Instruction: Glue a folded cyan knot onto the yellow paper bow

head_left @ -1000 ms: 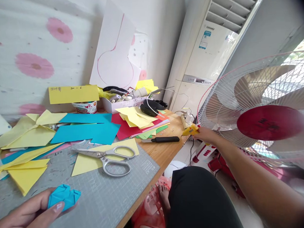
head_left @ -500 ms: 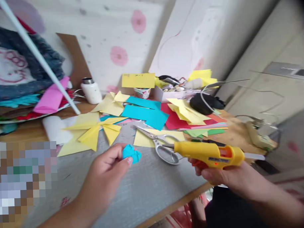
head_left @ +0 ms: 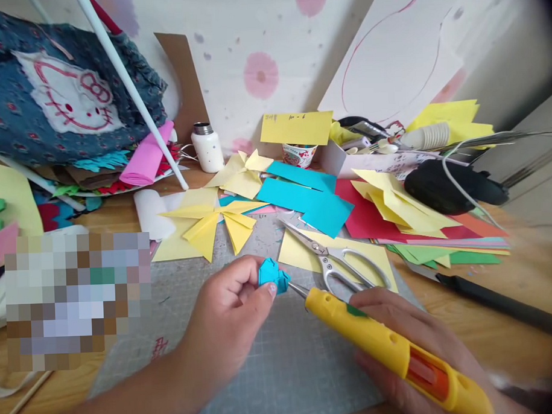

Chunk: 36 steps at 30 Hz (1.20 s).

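My left hand (head_left: pixel 229 311) pinches a small folded blue paper piece (head_left: pixel 272 275) just above the grey cutting mat (head_left: pixel 281 364). My right hand (head_left: pixel 412 347) grips a yellow glue gun (head_left: pixel 389 348), whose metal nozzle points left and almost touches the blue piece. Silver scissors (head_left: pixel 336 262) lie shut on a yellow sheet (head_left: pixel 372 258) right behind the nozzle. A folded yellow paper bow (head_left: pixel 213 224) rests at the mat's far edge.
Sheets of blue (head_left: pixel 312 196), red (head_left: pixel 367 219) and yellow paper cover the wooden table. A black-handled knife (head_left: pixel 482 296) lies at the right. A white bottle (head_left: pixel 207 148), a cup (head_left: pixel 299 155), a black object (head_left: pixel 451 186) and a denim bag (head_left: pixel 64 105) stand behind.
My right hand fetched the glue gun from beside the fan and brought it over the mat, nozzle now at the blue piece. My left hand lifted the blue piece toward it. The view swung left.
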Tool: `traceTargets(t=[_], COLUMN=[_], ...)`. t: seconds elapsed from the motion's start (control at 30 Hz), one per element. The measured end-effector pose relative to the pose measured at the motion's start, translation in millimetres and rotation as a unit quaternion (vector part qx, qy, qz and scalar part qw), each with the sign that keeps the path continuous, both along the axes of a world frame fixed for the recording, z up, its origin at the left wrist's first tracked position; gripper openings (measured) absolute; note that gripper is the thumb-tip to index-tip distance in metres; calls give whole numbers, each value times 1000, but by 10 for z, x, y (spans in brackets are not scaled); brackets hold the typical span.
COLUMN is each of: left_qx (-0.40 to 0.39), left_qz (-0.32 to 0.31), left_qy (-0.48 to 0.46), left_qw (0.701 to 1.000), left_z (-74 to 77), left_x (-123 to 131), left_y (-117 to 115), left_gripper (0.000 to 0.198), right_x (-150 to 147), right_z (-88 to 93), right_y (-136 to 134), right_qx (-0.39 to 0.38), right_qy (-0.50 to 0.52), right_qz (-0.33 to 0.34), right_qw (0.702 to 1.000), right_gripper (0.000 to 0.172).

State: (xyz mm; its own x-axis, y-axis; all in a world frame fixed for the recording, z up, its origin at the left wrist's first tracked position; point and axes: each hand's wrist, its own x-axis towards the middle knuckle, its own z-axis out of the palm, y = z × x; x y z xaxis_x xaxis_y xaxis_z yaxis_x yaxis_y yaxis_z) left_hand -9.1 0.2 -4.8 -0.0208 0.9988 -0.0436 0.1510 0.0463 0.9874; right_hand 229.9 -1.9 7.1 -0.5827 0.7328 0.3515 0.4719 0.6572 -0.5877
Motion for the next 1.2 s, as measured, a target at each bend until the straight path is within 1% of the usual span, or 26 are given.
traceTargets(t=[0.13,0.27,0.33,0.43,0.53,0.73,0.83,0.97,1.07,1.2], left_qx=[6,74,120,185,230,284,311,337,349,353], left_qz=[-2,2,3,15,24,17,13,19,20,20], left_qy=[18,64,112,187,230,264,280,297,304,308], left_qw=[1000,995,986,965,945,922,908,893,886,883], left_z=[57,84,81,70,70,108,120,121,120,117], left_x=[23,25,18,8,3,8,5,15,25,16], left_y=[-5,-25,-39,-54,-54,-43,-45,-46,-50,-62], left_gripper=[10,11,14,18,21,21,19,20,20,21], right_x=[1,-18,-22,-25,-31,-48,-53,-63,-73,-69], right_z=[-31,-11,-5,-8,-8,12,8,18,34,44], right_y=[8,9,7,5,-7,-50,-59,-80,-103,-115], right_qx=[40,44,48,52,58,28,32,42,50,40], right_qy=[-24,-33,-32,-25,-22,-15,-16,-17,-8,-13], right_qz=[-10,-9,-9,-11,-11,-9,-24,-38,-52,-40], right_qw=[999,998,998,998,998,999,999,998,997,998], right_gripper=[29,25,26,27,28,25,23,26,27,27])
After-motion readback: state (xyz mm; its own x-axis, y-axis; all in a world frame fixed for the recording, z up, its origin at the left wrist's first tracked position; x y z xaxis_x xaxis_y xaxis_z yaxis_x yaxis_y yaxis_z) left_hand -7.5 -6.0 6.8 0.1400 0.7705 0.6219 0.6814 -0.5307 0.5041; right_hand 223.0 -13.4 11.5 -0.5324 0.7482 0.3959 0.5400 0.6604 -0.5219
